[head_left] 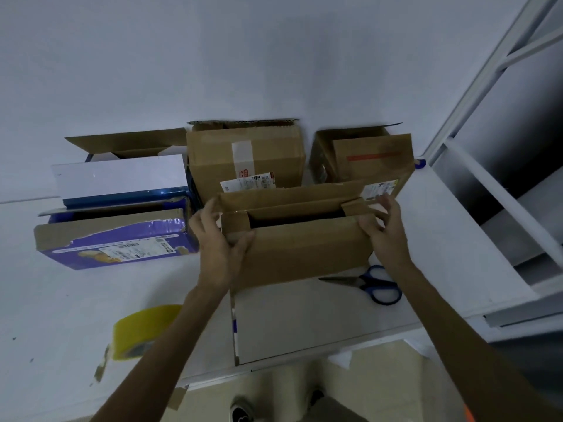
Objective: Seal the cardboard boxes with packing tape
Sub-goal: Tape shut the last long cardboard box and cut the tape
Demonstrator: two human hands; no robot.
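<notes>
A person steadies an open brown cardboard box (301,248) at the middle of a white table (304,324), its long top flaps not yet closed and a dark gap showing between them. The left hand (219,242) grips the box's left end, fingers curled around the corner and thumb laid on the near wall. The right hand (385,229) holds the right end, thumb on the near flap and loosely spread fingers behind the short end flap, which it appears to pinch, though blur makes that hard to confirm. Blue-handled scissors (374,283) lie on the table just right of the box, near the right wrist. A roll of yellow packing tape (143,333) sits at the near left, well apart from the box. To the left sits a torn blue printed box (115,239), with a white-and-blue box (122,178) behind it. Against the far wall stand a taped brown carton (246,156) and, to its right, an open brown carton (368,156). White shelving (487,178) rises at the right.
</notes>
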